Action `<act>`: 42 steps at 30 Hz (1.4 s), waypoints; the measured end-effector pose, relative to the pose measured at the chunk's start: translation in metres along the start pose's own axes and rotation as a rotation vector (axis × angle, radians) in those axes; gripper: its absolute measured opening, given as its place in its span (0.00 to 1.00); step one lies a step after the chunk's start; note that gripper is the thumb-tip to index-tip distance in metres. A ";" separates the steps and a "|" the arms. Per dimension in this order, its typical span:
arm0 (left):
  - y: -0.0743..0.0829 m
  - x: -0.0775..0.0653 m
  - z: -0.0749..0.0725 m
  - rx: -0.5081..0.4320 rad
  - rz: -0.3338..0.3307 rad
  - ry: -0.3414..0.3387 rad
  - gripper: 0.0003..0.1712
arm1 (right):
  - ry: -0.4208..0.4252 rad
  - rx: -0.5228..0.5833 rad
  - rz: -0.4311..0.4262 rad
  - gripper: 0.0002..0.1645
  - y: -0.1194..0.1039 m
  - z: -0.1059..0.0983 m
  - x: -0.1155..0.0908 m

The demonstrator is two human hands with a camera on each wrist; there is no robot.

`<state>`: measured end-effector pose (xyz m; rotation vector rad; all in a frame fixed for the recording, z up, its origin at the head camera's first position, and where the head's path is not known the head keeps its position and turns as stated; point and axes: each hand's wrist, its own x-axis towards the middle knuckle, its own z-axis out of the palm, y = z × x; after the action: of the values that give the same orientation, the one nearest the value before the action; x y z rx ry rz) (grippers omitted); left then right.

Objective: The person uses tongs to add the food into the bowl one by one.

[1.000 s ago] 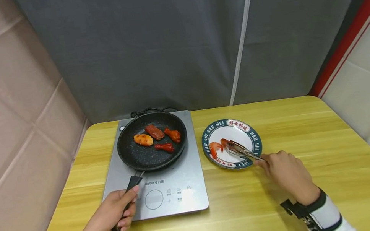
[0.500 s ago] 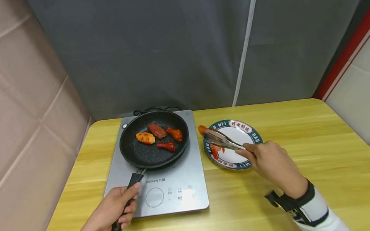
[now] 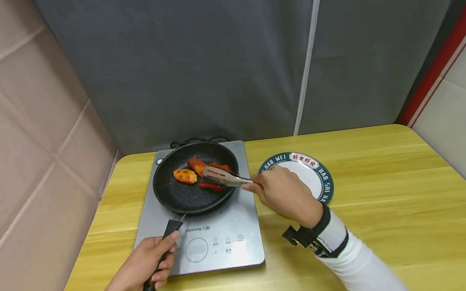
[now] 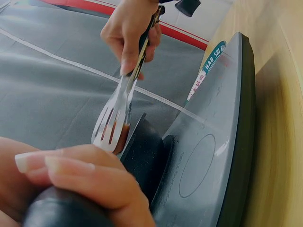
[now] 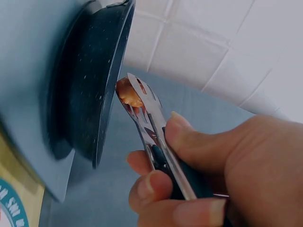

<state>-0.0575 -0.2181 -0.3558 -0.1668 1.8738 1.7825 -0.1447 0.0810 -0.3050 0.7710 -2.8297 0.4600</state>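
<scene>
My left hand (image 3: 153, 264) grips the black handle (image 3: 173, 226) of a frying pan (image 3: 178, 196), which sits on a silver induction cooker (image 3: 242, 222). In the pan lie a golden-brown chicken wing (image 3: 185, 176) and several reddish meat pieces, partly covered by metal tongs (image 3: 224, 176). My right hand (image 3: 284, 192) holds these tongs over the pan's right side. Pinched between their slotted ends is a browned orange piece of food (image 5: 128, 93), close to the pan's rim in the right wrist view. The white plate with a green patterned rim (image 3: 325, 180) is partly hidden behind my right hand.
A wooden table (image 3: 395, 184) carries everything. Black cable (image 3: 180, 143) lies behind the cooker. A grey curtain (image 3: 205, 61) hangs along the back, and a pale padded wall (image 3: 19, 142) stands on the left.
My right hand has lifted the orange piece off the plate with the tongs and carried it left over the pan. The left hand keeps its hold on the handle.
</scene>
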 end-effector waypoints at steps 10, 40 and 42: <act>0.000 0.000 0.000 0.001 0.000 0.003 0.24 | -0.028 -0.038 -0.073 0.21 -0.025 0.012 0.025; 0.001 -0.001 0.001 0.000 0.006 -0.005 0.23 | -0.081 -0.139 -0.067 0.25 -0.059 0.043 0.046; 0.001 0.000 0.000 0.000 0.009 -0.008 0.24 | -0.079 -0.141 -0.069 0.26 -0.059 0.044 0.045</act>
<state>-0.0574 -0.2179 -0.3547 -0.1516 1.8715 1.7868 -0.1562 -0.0033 -0.3201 0.8723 -2.8589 0.2216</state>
